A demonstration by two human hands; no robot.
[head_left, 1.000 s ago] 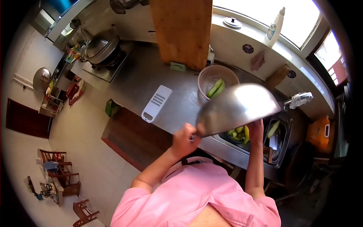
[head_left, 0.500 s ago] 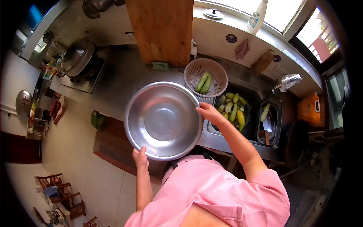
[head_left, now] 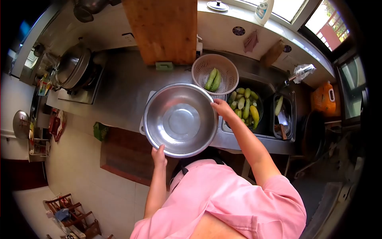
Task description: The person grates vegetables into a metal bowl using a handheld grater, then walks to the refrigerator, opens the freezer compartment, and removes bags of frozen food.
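A wide metal basin [head_left: 159, 115], with nothing in it, is held between my two hands over the counter's front edge. My left hand [head_left: 159, 155] grips its rim at the near left, and my right hand [head_left: 223, 108] grips the rim on the right. The fingers under the rim are hidden. Part of a white board [head_left: 142, 126] shows beneath the basin's left side. Just beyond the basin stands a plastic colander [head_left: 230, 75] with two green cucumbers [head_left: 213, 79] in it. Right of my right hand, several green and yellow cucumbers [head_left: 246, 104] fill a bowl in the sink.
A second sink basin [head_left: 293, 119] holds a knife [head_left: 283, 123] and one cucumber [head_left: 279, 105]. The faucet [head_left: 292, 77] is wrapped in plastic. A tall wooden board [head_left: 161, 32] stands at the back. On the left, a lidded pot [head_left: 73, 67] sits on the stove.
The basin, still in both hands, has moved slightly right and away from my body. The white board beneath it now shows at its left. The camera view has shifted a little.
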